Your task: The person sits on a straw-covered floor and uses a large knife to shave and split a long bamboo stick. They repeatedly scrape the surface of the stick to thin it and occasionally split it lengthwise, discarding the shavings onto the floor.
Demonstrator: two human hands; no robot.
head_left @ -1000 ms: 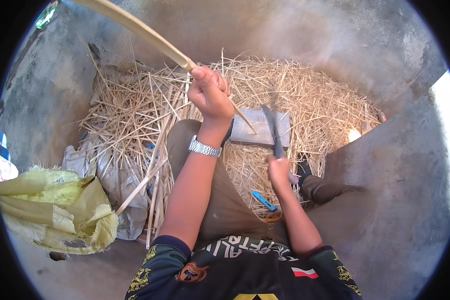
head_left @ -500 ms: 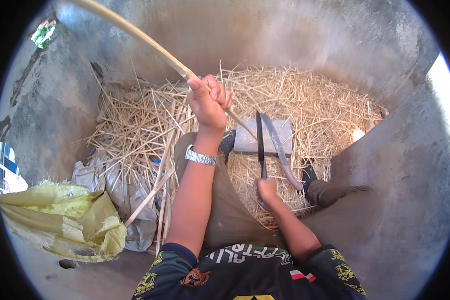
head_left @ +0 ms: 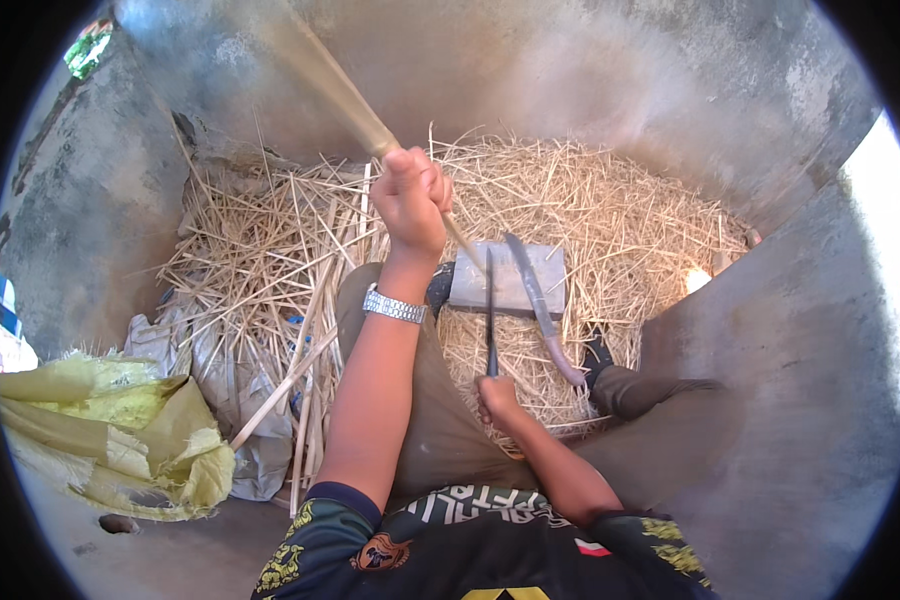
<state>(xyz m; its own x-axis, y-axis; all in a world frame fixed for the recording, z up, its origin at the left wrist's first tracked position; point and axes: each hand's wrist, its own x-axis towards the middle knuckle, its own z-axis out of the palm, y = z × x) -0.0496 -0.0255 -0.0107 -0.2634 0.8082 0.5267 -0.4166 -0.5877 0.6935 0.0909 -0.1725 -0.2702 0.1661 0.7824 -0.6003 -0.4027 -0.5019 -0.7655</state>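
Two hands (head_left: pixel 410 205) gripping, left a pale strip (head_left: pixel 363 122), right a slim dark knife (head_left: pixel 491 335), grey block (head_left: pixel 511 288)

The left hand (head_left: pixel 410 203) grips a long pale strip (head_left: pixel 350 105) — its upper part blurred — that slants down toward a grey block (head_left: pixel 511 292), where the right hand (head_left: pixel 497 400) holds a dark knife (head_left: pixel 491 330) close to the strip's lower end, while a second knife (head_left: pixel 533 285) lies across the block — its curved handle over loose straw (head_left: pixel 640 220).

Shirt (head_left: pixel 460 550): dark, white lettering (head_left: pixel 475 506), round orange-brown badge (head_left: pixel 382 552)
Sleeves (head_left: pixel 335 535): yellow scroll pattern (head_left: pixel 288 560)
Watch (head_left: pixel 394 306): silver, linked
Trousers (head_left: pixel 430 420): brown
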